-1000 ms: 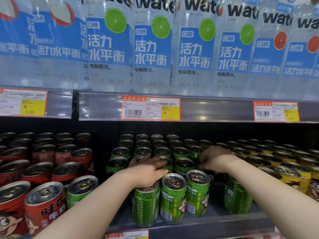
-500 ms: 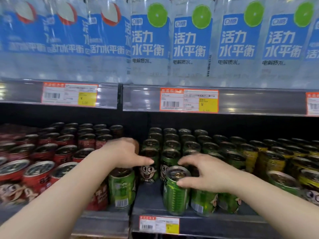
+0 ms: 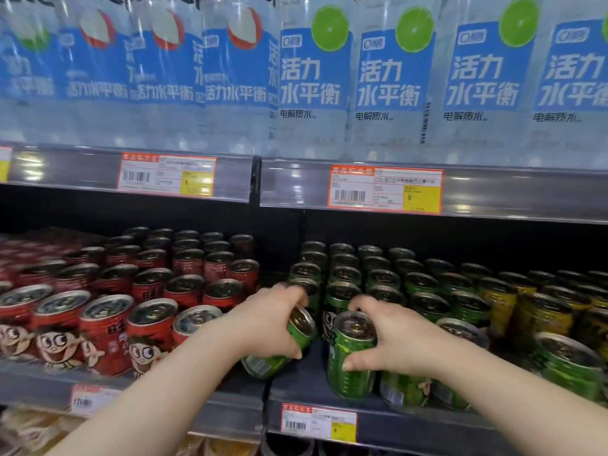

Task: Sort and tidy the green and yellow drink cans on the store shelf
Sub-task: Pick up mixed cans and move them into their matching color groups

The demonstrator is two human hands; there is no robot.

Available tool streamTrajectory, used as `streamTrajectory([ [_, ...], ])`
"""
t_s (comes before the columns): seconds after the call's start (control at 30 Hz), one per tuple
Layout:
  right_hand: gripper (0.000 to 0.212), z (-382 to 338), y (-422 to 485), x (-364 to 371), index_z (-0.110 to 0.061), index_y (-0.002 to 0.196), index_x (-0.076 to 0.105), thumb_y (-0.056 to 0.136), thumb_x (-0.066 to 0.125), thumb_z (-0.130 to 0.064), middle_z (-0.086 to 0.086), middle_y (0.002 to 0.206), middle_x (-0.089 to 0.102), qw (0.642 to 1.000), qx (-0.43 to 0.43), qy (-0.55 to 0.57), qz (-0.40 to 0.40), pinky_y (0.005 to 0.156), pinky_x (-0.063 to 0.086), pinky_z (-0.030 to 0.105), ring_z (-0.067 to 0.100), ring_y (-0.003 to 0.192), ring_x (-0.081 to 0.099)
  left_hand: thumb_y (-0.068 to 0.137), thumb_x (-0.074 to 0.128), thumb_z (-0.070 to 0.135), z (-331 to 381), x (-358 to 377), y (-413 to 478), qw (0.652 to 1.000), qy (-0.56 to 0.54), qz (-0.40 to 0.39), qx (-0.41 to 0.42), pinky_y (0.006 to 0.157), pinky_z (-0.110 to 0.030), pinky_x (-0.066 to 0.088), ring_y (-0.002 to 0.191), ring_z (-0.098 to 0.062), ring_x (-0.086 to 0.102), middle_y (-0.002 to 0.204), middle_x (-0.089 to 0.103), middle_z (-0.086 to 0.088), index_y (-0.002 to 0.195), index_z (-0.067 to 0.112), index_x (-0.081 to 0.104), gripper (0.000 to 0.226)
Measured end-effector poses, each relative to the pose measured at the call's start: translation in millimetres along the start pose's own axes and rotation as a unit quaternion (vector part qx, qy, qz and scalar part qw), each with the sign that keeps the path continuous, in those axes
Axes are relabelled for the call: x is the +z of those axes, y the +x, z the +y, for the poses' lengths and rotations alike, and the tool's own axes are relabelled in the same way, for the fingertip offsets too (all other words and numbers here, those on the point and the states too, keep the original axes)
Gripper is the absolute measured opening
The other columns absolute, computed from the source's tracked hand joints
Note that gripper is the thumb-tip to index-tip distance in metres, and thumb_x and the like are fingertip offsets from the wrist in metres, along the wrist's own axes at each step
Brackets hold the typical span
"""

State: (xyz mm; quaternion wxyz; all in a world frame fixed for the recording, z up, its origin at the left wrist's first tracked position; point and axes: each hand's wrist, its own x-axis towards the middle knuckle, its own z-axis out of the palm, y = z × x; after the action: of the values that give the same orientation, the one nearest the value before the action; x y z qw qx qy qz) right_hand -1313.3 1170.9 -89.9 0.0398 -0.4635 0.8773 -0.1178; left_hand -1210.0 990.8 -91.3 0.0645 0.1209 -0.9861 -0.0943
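Observation:
My left hand grips a green can that is tilted, its top leaning right, lifted at the seam between the red and green sections. My right hand is wrapped around an upright green can standing at the shelf's front edge. Behind both hands stand several rows of green cans. Yellow cans fill the rows further right. One green can stands at the front right, in front of the yellow ones.
Red cans fill the shelf section to the left. The lower shelf's front rail carries price tags. The upper shelf edge hangs above, loaded with large water bottles. Packaged goods show below at bottom left.
The view has swung left. My left hand has lifted and tilted a green can from beside the red ones. My right hand has closed fully round the front green can.

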Motion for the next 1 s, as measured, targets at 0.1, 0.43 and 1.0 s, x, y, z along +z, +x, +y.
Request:
streamTrajectory([
  [0.1, 0.085, 0.2, -0.4, 0.8, -0.032, 0.138, 0.028, 0.07, 0.07, -0.058, -0.004, 0.139, 0.043, 1.0, 0.003, 0.001, -0.004, 0.1, 0.039, 0.028, 0.016, 0.125, 0.043, 0.071, 0.078, 0.032, -0.5, 7.3, 0.3, 0.999, -0.047, 0.017, 0.014, 0.096, -0.025, 0.038, 0.119, -0.017, 0.04, 0.129, 0.045, 0.002, 0.129, 0.028, 0.042, 0.068],
  [0.43, 0.085, 2.3, 0.2, 3.3, -0.034, 0.139, 0.026, 0.07, 0.069, -0.06, -0.005, 0.142, 0.042, 1.0, -0.003, -0.002, -0.005, 0.1, 0.038, 0.025, 0.015, 0.126, 0.042, 0.075, 0.076, 0.018, -6.8, 14.8, -1.6, 0.968, -0.246, 0.012, 0.05, 0.096, -0.02, 0.043, 0.117, -0.01, 0.047, 0.131, 0.041, 0.005, 0.128, 0.032, 0.044, 0.063],
  [1.0, 0.085, 2.9, 2.2, 5.6, -0.034, 0.139, 0.024, 0.07, 0.067, -0.06, -0.005, 0.137, 0.045, 1.0, -0.006, -0.019, 0.0, 0.099, 0.041, 0.028, 0.017, 0.121, 0.046, 0.069, 0.074, 0.045, -3.0, 18.8, -10.4, 0.988, -0.148, -0.004, 0.041, 0.105, -0.036, 0.04, 0.131, -0.015, 0.035, 0.145, 0.027, 0.008, 0.143, 0.044, 0.013, 0.096],
])
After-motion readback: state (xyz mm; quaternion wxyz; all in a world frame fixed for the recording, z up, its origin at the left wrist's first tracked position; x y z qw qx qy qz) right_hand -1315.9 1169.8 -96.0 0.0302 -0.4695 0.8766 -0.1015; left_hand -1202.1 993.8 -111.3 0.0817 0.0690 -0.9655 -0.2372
